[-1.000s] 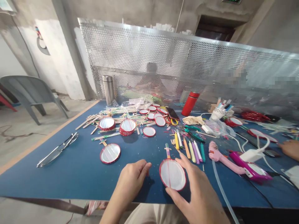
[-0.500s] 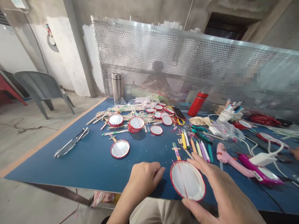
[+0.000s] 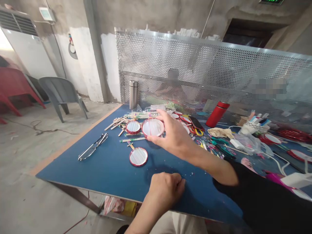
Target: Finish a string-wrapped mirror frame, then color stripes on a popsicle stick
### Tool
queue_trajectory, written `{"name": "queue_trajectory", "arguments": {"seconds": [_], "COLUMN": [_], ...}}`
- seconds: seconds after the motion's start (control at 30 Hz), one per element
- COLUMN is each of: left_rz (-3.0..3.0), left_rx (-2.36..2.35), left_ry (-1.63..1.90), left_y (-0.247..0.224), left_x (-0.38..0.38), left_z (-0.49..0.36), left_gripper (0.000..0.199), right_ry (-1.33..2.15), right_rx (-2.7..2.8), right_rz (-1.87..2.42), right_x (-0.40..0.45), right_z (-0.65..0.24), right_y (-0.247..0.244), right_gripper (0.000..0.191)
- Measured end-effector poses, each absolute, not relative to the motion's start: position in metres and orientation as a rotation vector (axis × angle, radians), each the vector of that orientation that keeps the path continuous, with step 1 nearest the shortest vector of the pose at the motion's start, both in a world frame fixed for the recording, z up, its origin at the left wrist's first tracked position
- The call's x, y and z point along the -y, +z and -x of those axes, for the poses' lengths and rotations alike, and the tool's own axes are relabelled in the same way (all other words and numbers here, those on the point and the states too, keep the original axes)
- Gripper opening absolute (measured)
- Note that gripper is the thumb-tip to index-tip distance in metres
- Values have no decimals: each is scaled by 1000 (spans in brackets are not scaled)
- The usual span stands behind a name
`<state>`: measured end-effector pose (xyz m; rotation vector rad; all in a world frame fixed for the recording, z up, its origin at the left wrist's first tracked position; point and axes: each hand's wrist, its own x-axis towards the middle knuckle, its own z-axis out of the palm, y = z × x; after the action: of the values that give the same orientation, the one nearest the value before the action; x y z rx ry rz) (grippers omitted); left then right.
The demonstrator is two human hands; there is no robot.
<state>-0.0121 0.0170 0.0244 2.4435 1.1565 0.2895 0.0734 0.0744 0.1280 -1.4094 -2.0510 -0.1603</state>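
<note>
My right hand (image 3: 174,138) reaches across the blue table and grips a round disc with a red rim and a pale, string-crossed face (image 3: 153,127) by its edge. The disc is close to a red-rimmed stack (image 3: 133,127). My left hand (image 3: 167,190) rests curled on the blue tabletop (image 3: 109,170) near the front edge, holding nothing. A similar disc on a wooden stick (image 3: 137,156) lies a little beyond and to the left of that hand.
Loose craft sticks (image 3: 114,123) lie at the far left, with a metal long-bladed tool (image 3: 92,147) nearer the left edge. A steel flask (image 3: 133,95) and a red flask (image 3: 217,113) stand by a perforated metal screen (image 3: 195,65). Pens, bags and cables crowd the right side.
My right hand has carried the disc from the front of the table to the far left pile. The view has swung left, and my left hand has curled further.
</note>
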Motion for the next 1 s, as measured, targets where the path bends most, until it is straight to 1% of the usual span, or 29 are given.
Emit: {"name": "queue_trajectory", "arguments": {"seconds": [0.17,0.3,0.47,0.63,0.83,1.0], "left_rz": [-2466,-2472,-2469,-2439,-2399,-2383], "left_rx": [-1139,-1152,-1133,-1134,-1146,-1167], "left_ry": [334,302,271,251,207,183], "left_y": [21,18,16,18,22,22], "left_x": [-16,-18,-20,-20,-20,-21], "left_z": [13,12,12,12,12,12], "left_gripper": [34,32,28,26,25,23], "right_ry": [-50,-47,-112,-144,-131,-87], "right_rx": [1998,1952,1973,1969,1981,2031], "right_rz": [1476,1536,1557,1591,1673,1710], "right_x": [-148,-177,-187,-192,-195,-199], "right_z": [-45,-28,-12,-6,-4,-2], "right_y": [105,89,75,63,57,53], "right_gripper": [82,78,74,74,79,74]}}
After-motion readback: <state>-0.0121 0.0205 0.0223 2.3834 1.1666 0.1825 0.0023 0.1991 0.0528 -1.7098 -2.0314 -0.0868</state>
